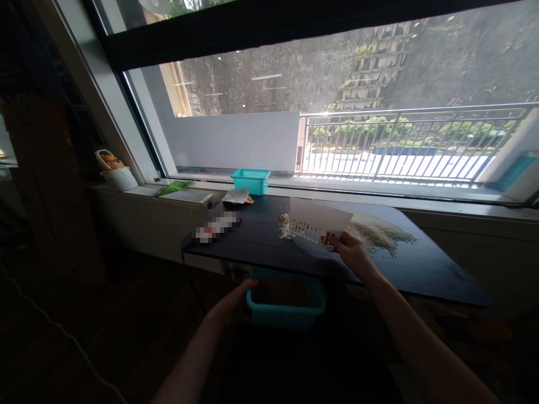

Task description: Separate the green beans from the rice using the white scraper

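Note:
My right hand is closed on the lower right corner of a white sheet with a row of slots, held upright over the black table. To the right of the sheet spreads a large pile of pale, rice-like grains. A smaller heap of pale grains lies at its left edge. My left hand grips the left rim of a turquoise plastic tub, below the table's front edge. Brownish contents lie inside the tub, too dark to identify.
Another turquoise tub stands at the back by the window, with a paper packet before it. A blurred-out item lies on the table's left. A green leafy-looking item and a white container rest on the sill.

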Available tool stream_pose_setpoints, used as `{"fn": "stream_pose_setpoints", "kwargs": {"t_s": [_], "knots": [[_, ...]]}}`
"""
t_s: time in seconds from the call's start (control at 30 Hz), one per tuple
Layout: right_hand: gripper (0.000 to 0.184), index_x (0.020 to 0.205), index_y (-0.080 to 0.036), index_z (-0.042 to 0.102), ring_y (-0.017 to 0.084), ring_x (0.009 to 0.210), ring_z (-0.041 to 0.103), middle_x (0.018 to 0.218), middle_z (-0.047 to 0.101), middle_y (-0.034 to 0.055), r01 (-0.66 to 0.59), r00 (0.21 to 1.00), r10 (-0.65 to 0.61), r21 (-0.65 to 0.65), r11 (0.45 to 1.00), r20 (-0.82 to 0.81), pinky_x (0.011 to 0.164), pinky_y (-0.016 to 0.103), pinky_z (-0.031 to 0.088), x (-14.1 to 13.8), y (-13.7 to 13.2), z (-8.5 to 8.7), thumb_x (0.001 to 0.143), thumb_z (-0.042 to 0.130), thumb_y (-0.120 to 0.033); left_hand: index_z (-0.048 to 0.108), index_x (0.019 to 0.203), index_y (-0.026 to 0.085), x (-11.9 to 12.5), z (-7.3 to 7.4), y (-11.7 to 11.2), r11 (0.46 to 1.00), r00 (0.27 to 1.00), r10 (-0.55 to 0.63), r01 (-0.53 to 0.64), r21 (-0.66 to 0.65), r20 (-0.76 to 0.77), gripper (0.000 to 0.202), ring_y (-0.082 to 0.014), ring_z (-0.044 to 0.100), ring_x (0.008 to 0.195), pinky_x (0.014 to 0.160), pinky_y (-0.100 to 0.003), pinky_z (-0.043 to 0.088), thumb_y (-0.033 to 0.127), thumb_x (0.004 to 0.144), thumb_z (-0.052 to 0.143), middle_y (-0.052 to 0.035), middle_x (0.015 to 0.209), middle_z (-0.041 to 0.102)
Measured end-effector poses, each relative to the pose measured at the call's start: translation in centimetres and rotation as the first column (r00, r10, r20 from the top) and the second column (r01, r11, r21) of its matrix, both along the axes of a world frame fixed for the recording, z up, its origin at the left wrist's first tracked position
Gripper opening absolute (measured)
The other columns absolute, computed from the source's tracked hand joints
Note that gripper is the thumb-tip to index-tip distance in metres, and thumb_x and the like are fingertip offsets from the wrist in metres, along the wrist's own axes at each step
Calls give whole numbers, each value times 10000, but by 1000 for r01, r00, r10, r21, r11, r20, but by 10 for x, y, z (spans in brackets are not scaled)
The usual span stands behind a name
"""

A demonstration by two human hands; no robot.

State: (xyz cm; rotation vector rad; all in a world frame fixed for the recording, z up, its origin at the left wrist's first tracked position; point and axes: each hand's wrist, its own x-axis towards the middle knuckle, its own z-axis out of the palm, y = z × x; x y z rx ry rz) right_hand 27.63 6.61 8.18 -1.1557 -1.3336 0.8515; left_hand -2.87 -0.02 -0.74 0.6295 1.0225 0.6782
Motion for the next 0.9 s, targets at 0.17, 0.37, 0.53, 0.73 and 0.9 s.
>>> {"fn": "stream_pose_setpoints", "kwargs": {"t_s": [0.17,0.37,0.53,0.73,0.9], "knots": [[440,786,-158,620,223,713,650,769,695,76,-8,1000,7,-22,1000,-4,612,355,518,-3,2,0,609,696,-553,541,1168,200,-1,-1,0,1000,1000,-3,3,-2,3,557,-300,577,1040,800,-470,505,544,731,566,-102,1115,629],[469,812,-184,654,233,716,657,775,710,64,-16,1000,15,-50,999,-26,621,361,534,5,-10,0,563,724,-575,552,1159,203,-1,-2,1,1000,1000,-1,1,-9,-2,588,-299,596,1009,807,-461,503,562,695,599,-90,1080,647],[476,782,-204,651,234,692,658,740,714,53,67,996,-70,-57,996,-50,622,362,540,19,-23,0,524,738,-595,545,1160,206,-2,-4,2,1000,1000,3,-3,-8,-2,586,-296,595,1006,805,-470,505,554,692,605,-84,1081,644],[437,788,-188,669,239,766,665,799,723,71,-11,1000,12,-81,997,18,691,363,539,18,-44,3,594,712,-577,546,1160,199,-1,-4,3,1000,1000,5,-5,-8,-8,607,-305,599,996,799,-471,503,560,678,617,-93,1074,647],[428,795,-186,645,237,734,666,776,715,69,29,999,-31,-28,999,-42,648,363,541,0,-19,0,600,712,-561,560,1142,194,-1,-1,2,1000,1000,-4,4,-6,-3,586,-311,579,1040,808,-469,500,552,680,615,-100,1105,638]]}}
